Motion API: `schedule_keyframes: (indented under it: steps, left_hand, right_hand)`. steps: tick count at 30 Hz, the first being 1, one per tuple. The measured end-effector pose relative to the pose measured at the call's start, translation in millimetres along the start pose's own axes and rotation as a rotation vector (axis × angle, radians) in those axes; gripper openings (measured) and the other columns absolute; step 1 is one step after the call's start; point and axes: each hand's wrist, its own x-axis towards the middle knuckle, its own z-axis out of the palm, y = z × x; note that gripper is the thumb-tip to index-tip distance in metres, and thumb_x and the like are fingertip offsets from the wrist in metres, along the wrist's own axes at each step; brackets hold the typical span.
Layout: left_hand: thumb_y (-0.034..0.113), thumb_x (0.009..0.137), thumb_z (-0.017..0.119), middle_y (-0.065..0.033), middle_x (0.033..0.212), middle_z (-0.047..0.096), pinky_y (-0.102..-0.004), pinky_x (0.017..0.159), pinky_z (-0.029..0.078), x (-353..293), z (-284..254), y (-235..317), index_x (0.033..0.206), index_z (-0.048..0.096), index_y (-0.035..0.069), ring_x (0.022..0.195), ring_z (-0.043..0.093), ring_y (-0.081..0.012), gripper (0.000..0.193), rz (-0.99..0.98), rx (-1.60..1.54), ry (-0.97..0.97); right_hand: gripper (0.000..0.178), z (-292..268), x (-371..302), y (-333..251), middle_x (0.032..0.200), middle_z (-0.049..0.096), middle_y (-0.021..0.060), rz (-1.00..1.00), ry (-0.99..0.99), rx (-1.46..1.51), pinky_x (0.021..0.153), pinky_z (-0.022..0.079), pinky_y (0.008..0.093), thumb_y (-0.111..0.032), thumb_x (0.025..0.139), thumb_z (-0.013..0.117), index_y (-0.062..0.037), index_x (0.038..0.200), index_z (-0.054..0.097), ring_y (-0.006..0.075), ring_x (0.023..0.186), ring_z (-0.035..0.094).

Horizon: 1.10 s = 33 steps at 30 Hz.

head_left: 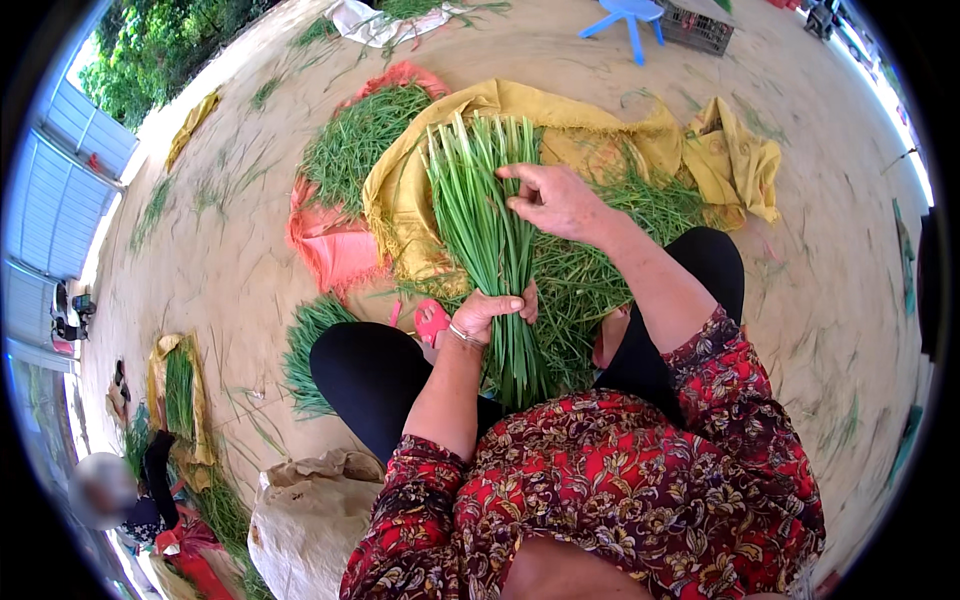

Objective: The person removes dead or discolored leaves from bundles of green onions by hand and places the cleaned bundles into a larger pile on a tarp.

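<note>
A long bunch of chives (480, 215), green with pale stem ends pointing away from me, stands in front of my lap. My left hand (497, 312) is wrapped round its lower middle, thumb across the front. At the bunch's upper right edge is my right hand (556, 200), forefinger and thumb apart, their tips against the stems. Nothing shows held in it; the other fingers are curled and partly hidden. Beneath and right of the bunch, a heap of loose chives (585, 280) lies on a yellow cloth sack (400, 215) between my bent legs.
More greens (365, 140) lie on a pink sack (335, 250) at the far left. A tidy green pile (312, 350) is beside my left knee, near a whitish sack (310, 515). A blue stool (628, 18) and dark crate (697, 28) stand far off. Another person (140, 500) sits at lower left.
</note>
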Motion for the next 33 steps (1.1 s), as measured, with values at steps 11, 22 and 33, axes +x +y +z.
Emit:
schedule_keyframes:
  steps: [11,22,33]
  left_hand:
    - [0.032,0.062,0.086,-0.0059,0.094,0.053,-0.0359,0.072,0.045,-4.1,-0.6,3.9,0.121,0.051,0.005,0.08,0.054,-0.0188,0.074,0.032,-0.172,-0.19]
    - [0.015,0.07,0.082,-0.0098,0.092,0.06,-0.0379,0.069,0.047,-5.9,-3.6,3.0,0.114,0.055,-0.001,0.075,0.056,-0.02,0.054,0.037,-0.004,0.091]
    - [0.029,0.071,0.084,-0.0053,0.093,0.057,-0.0351,0.072,0.043,-5.1,-16.5,-2.4,0.115,0.056,0.002,0.078,0.051,-0.0168,0.058,0.045,-0.081,-0.003]
  right_hand:
    - [0.008,-13.8,-3.5,9.3,0.075,0.063,0.0012,0.139,-0.174,0.538,0.062,0.047,0.0262,-0.013,0.094,0.06,-0.0066,0.091,0.061,0.0103,0.069,0.061]
    - [0.04,5.8,-2.7,-15.2,0.08,0.066,0.0035,0.069,-0.068,0.257,0.066,0.052,0.0252,-0.013,0.082,0.076,0.0014,0.116,0.061,0.0115,0.069,0.062]
    - [0.013,14.9,-5.2,13.0,0.08,0.069,0.0062,0.137,-0.084,0.308,0.065,0.053,0.0283,-0.014,0.093,0.063,-0.0016,0.09,0.063,0.0138,0.072,0.066]
